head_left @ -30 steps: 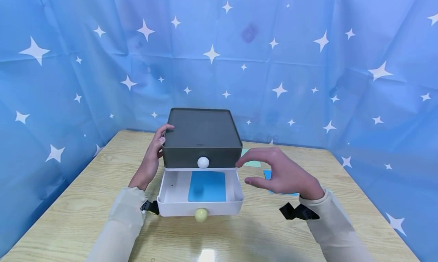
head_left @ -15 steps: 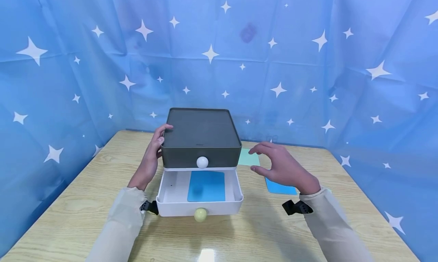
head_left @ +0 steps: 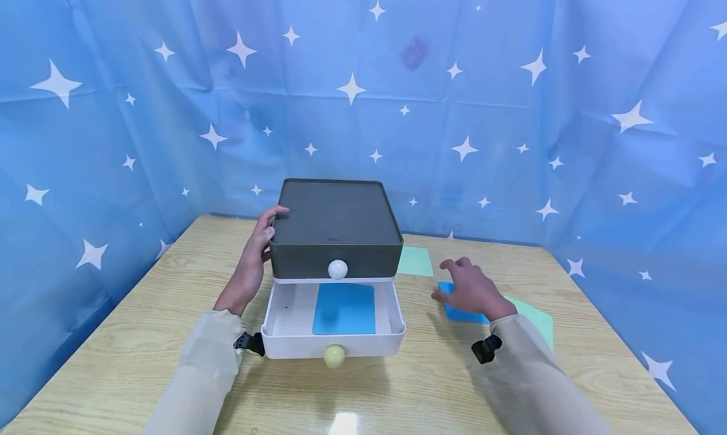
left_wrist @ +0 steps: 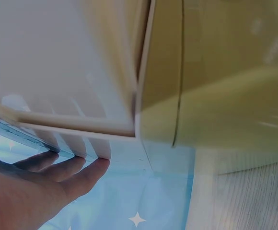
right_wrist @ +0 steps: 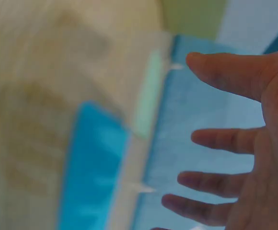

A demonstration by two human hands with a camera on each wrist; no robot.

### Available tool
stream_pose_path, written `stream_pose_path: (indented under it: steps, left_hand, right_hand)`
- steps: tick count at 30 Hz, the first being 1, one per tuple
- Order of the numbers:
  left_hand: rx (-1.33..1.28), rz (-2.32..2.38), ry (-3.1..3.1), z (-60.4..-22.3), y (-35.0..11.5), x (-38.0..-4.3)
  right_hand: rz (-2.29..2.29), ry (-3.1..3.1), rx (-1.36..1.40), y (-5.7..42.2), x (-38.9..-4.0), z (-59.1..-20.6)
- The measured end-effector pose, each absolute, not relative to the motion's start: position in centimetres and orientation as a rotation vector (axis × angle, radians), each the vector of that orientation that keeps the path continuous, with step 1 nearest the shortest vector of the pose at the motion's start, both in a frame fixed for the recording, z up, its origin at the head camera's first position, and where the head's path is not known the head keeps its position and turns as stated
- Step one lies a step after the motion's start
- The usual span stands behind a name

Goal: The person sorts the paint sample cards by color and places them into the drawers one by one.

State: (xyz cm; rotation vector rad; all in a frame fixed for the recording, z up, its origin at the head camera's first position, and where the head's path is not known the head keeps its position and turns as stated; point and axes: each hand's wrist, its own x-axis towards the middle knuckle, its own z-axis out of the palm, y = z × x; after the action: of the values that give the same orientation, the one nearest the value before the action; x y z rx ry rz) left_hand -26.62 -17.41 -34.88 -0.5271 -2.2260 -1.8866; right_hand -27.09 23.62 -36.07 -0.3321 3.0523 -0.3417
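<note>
A small two-tier drawer box (head_left: pixel 337 214) with a dark grey top section stands on the table. Its lower white drawer (head_left: pixel 295 348) is pulled out, and a blue card (head_left: pixel 343 309) lies flat inside. My left hand (head_left: pixel 248 261) rests against the box's left side, one fingertip at the top edge; the left wrist view shows straight fingers (left_wrist: pixel 88 177) touching that side wall. To the right, my right hand (head_left: pixel 471 290) hovers with spread fingers over another blue card (head_left: pixel 462 314), partly hiding it. In the right wrist view, nothing lies between thumb and fingers.
One pale green card (head_left: pixel 416 261) lies beside the box, behind the blue one. A second green card (head_left: pixel 536 321) is partly covered by the right forearm. Blue star-patterned cloth (head_left: pixel 352 125) surrounds the wooden table (head_left: pixel 142 334).
My right hand has moved from beside the box's right front corner rightward and down to the blue card on the table. My left hand, the box and the drawer stay as they were.
</note>
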Motion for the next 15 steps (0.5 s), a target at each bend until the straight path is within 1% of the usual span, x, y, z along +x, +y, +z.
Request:
stream_pose_path:
  steps: [8,15]
  left_hand:
    - [-0.527,-1.887,-2.227,-34.9,-17.4,-26.7]
    - [-0.515,-1.896,-2.223,-34.8,-17.4,-26.6]
  right_hand:
    - [-0.289,2.982,-0.165,26.3,-28.6,-39.4]
    - [-0.319,2.93,-0.078,27.0,-28.9,-40.0]
